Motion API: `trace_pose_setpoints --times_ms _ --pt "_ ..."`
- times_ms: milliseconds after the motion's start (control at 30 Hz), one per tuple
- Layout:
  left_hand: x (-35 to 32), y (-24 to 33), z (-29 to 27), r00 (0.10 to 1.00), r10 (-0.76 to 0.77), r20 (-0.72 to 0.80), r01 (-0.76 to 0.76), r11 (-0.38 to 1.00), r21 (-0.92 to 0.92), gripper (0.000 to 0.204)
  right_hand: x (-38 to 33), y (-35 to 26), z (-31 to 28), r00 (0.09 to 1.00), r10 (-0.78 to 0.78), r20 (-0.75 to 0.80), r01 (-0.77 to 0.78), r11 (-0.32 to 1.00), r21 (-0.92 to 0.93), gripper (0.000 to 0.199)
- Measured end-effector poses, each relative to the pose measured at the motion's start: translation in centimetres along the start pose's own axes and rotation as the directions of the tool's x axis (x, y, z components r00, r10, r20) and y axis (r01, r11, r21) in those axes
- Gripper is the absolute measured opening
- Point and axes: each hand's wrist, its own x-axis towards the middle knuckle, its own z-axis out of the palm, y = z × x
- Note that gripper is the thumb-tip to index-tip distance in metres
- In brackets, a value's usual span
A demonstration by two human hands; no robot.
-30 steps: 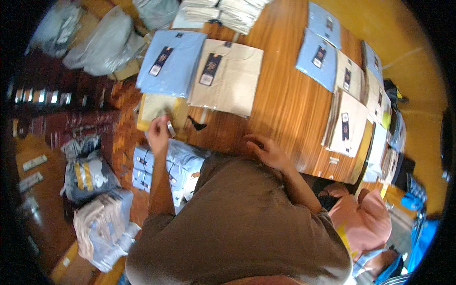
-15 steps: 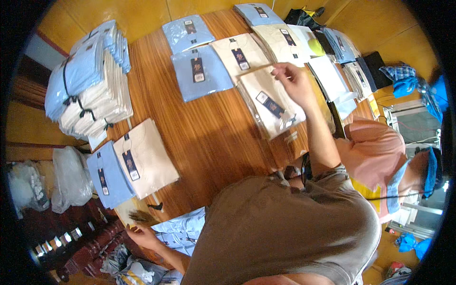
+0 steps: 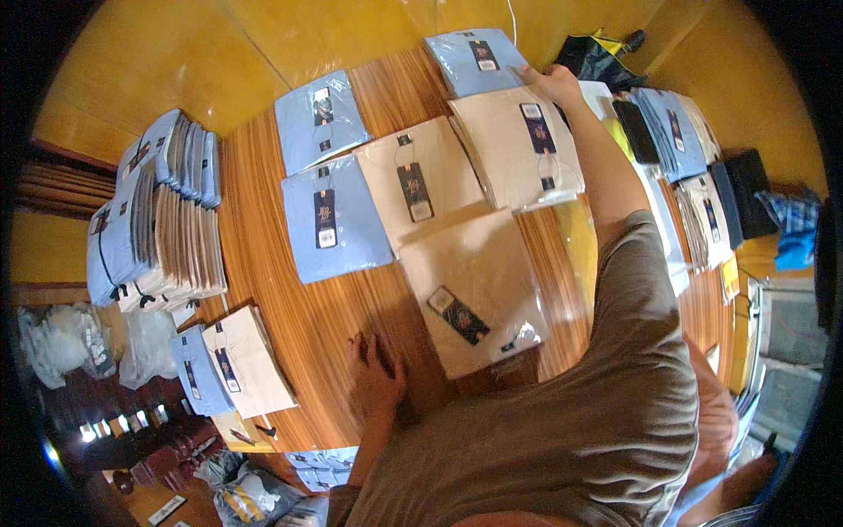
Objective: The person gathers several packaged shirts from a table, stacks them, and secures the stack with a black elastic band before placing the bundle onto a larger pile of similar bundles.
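My right hand (image 3: 555, 86) reaches to the far side of the table, its curled fingers at the right edge of a light blue folded shirt (image 3: 467, 77) in a clear bag. My left hand (image 3: 378, 382) is low over the bare wood near me, fingers apart and nothing in them. A cream folded shirt (image 3: 500, 263) with a dark tag lies nearest my body. Beyond it are another cream folded shirt (image 3: 448, 176) and a cream stack (image 3: 492, 123). Two more bagged blue shirts, one nearer (image 3: 360, 220) and one farther (image 3: 303, 132), lie to their left.
Tall tied piles of blue and cream shirts (image 3: 189, 246) stand at the left. In front of them lie a blue shirt (image 3: 209, 386) and a cream one (image 3: 263, 360). More packed shirts (image 3: 672, 158) and a black bag (image 3: 606, 60) are at the right. A person in pink (image 3: 711, 404) is beside me.
My right hand has left the near cream shirt and moved to the far blue one. My left hand has come from beyond the table's left edge to over the wood. The view has shifted.
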Motion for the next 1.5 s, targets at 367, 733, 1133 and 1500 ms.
trace_pose_setpoints --times_ms 367,733,1133,1500 --pt "0.3 -0.2 0.4 1.0 0.004 0.018 -0.005 1.0 0.011 0.069 9.5 0.3 5.6 0.968 -0.208 0.138 0.229 0.961 -0.157 0.081" --pt "0.1 -0.2 -0.1 0.998 -0.057 0.006 0.057 0.997 -0.052 0.069 8.0 -15.7 3.7 0.83 -0.505 -0.236 0.512 0.858 -0.035 0.051" --pt "-0.1 -2.5 -0.1 0.998 -0.006 -0.068 -0.01 0.972 -0.234 0.072 -18.2 -26.5 -5.2 0.585 -0.808 -0.063 0.802 0.589 -0.104 0.022" --pt "-3.1 -9.2 -1.7 0.944 0.246 0.222 0.259 -0.129 -0.957 0.083 -53.2 -23.4 -4.3 0.907 -0.34 0.248 0.109 0.759 0.642 0.027"
